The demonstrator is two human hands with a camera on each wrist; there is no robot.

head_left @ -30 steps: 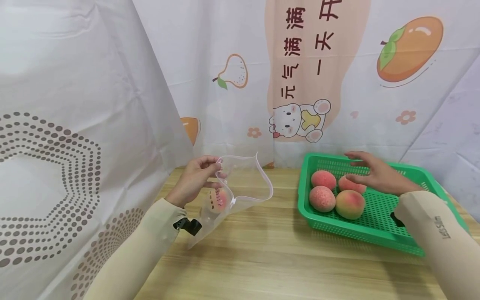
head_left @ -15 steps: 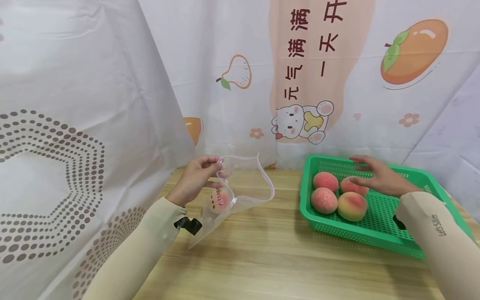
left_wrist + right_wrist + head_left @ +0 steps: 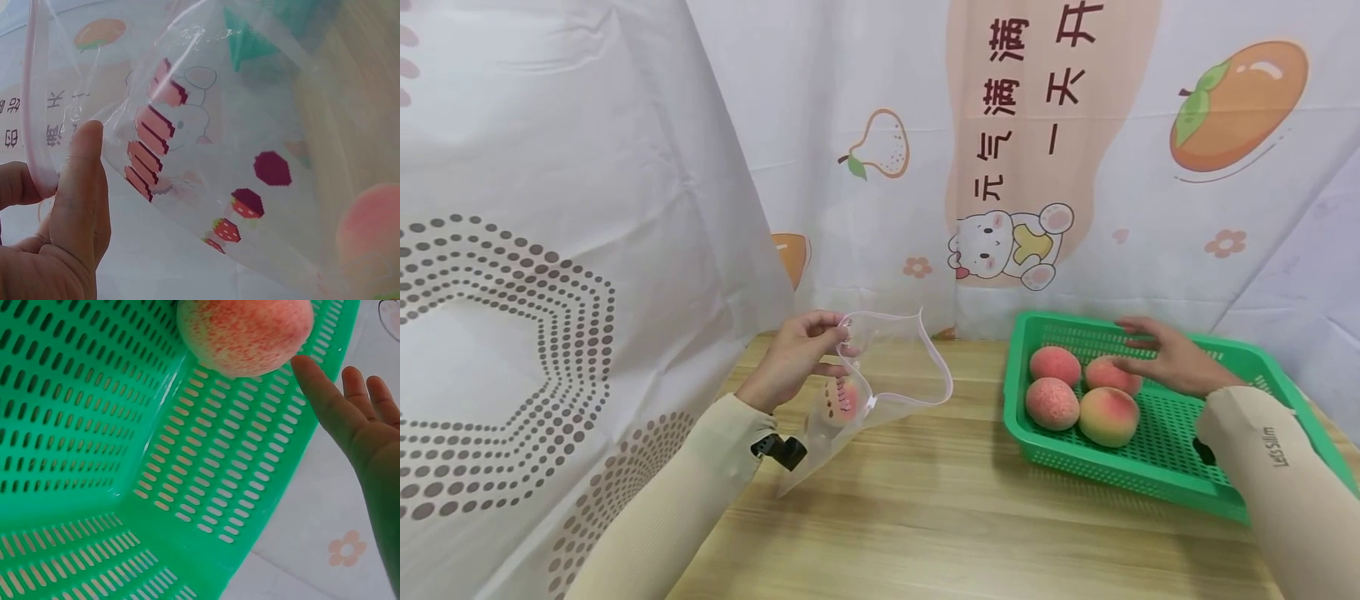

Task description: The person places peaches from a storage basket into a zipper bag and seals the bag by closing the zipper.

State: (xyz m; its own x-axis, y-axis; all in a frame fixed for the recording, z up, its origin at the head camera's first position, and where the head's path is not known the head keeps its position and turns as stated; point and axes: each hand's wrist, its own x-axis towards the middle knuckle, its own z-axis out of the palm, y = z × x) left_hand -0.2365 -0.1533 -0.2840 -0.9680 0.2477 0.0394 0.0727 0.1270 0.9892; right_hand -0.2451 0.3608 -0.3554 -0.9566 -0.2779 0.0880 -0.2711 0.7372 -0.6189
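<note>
In the head view the green plastic basket [image 3: 1165, 433] lies toward four o'clock, the clear zip bag [image 3: 880, 412] toward six, rim pinched by the left hand [image 3: 801, 352]. Over the basket the right hand [image 3: 1172, 360] spreads thumb wide from fingers; the rear-right peach [image 3: 1112, 382] lies at its nine o'clock by the thumb, contact unclear.

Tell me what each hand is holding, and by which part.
Left hand: the bag, pinched at its rim. Right hand: nothing, though it is close to a peach.
</note>
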